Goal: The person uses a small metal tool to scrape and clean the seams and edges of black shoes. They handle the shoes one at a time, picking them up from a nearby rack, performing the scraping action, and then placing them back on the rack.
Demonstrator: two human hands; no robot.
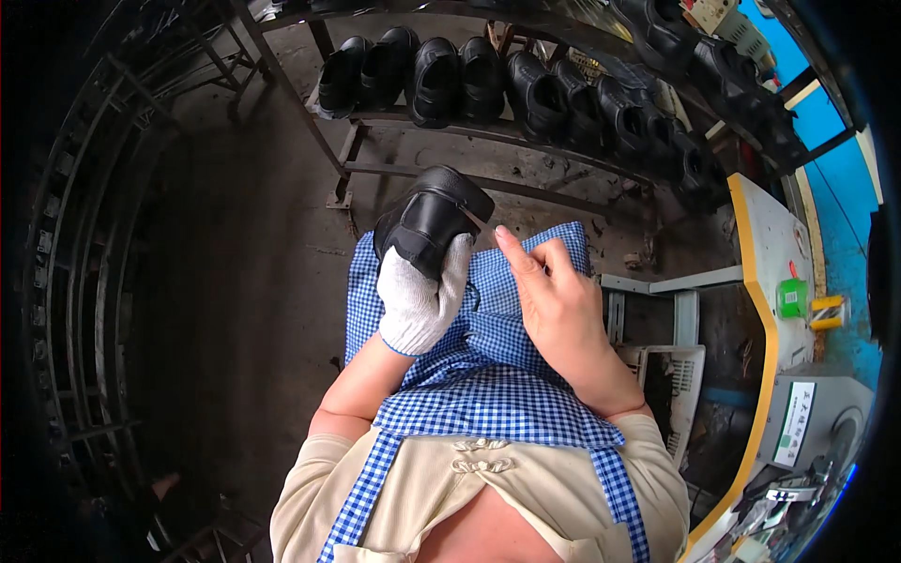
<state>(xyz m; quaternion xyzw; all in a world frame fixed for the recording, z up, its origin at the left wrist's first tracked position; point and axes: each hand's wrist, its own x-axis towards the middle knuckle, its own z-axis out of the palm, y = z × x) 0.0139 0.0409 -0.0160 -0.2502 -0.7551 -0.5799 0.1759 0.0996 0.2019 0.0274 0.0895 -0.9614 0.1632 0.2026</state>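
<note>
A white knitted glove covers my left hand, which is closed around a black leather shoe. The shoe is tilted above my lap. Bare and close to its right edge, my right hand has its index finger stretched along a thin, pale, slender tool. The tool's tip meets the edge of the shoe near the sole. Its exact kind is too small to make out, and the hand hides the rest of it.
Ahead is a metal rack with several black shoes in a row. To the right, a yellow-edged table carries a grey machine, a green container and a yellow roll. Metal frames stand at left.
</note>
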